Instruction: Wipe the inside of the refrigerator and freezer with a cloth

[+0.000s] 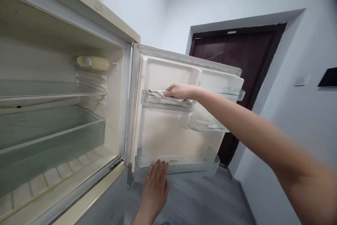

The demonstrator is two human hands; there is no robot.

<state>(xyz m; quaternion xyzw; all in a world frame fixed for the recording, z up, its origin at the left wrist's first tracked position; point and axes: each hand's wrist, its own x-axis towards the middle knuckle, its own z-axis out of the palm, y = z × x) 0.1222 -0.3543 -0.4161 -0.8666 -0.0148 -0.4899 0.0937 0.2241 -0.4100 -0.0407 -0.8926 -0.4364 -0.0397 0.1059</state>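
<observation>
Right hand (179, 91) presses cloth (156, 94) inside upper door bin (168, 105).

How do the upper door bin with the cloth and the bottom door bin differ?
The upper door bin is short, spans part of the door, and holds a cloth under the right hand. The bottom door bin is long, spans the whole door width, holds nothing visible, and the left hand touches its front. Both are clear plastic.

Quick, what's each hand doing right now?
Left hand: open, fingers flat against the bottom door shelf.
Right hand: pressing a cloth in the upper door shelf.
</observation>
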